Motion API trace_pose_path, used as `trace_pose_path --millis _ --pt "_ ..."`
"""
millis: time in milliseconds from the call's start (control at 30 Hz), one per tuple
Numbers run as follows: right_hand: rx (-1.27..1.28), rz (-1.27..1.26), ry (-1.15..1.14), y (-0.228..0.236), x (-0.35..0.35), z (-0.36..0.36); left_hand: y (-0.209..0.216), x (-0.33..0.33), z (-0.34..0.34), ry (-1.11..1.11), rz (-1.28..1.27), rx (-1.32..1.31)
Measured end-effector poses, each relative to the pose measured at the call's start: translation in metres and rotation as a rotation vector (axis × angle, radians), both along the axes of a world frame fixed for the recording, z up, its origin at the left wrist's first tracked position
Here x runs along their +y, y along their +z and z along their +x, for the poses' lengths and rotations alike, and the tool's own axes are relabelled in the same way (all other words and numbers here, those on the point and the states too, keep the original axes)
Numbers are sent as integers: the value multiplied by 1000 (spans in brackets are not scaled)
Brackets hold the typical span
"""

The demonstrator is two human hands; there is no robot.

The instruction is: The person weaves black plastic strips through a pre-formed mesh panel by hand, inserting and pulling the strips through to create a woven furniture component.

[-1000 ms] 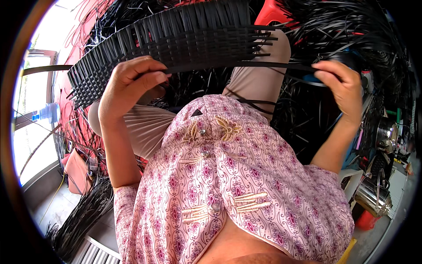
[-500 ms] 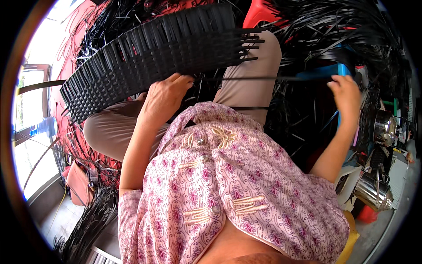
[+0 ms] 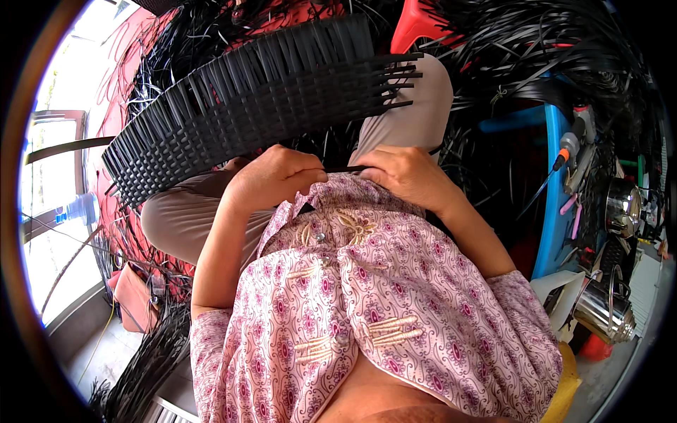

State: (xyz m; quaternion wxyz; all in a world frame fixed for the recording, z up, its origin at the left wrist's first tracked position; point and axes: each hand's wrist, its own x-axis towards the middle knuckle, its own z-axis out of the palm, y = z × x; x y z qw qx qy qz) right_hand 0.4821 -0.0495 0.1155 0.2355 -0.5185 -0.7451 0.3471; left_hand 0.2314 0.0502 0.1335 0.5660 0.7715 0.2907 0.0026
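Note:
Across my lap lies a curved black woven panel point(image 3: 233, 106) of flat plastic strips, with loose strip ends sticking out at its right side. Just below the panel, my left hand point(image 3: 276, 176) is closed on a thin black strip point(image 3: 343, 169). To its right, my right hand point(image 3: 403, 173) pinches the same strip, so a short length shows between the two hands. Both hands are close to my waist, over the patterned blouse. Where the strip's ends run is hidden by the hands.
Heaps of loose black strips point(image 3: 536, 42) lie at the far right and far left. A blue stool or tray edge point(image 3: 553, 190) stands on the right, with a screwdriver-like tool point(image 3: 564, 151) by it. A red plastic seat point(image 3: 417, 25) is beyond my knee. Shiny metal pots point(image 3: 603, 307) stand farther right.
My right hand has come in from the far right to beside my left hand. The stretched strip now spans only a short gap. The woven panel has shifted slightly.

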Motion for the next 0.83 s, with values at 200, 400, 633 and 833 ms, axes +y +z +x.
trace_pose_path --millis 200,400,633,833 --pt "263 -116 -118 10 10 -1 -8 1 10 -39 -134 -150" --pt "676 -524 74 15 22 12 5 10 20 -63 -595 -289" --pt "382 -18 -385 3 61 43 -39 11 37 464 118 -272" --pt "678 -45 -524 -31 162 97 -87 -2 66 113 1060 -35"
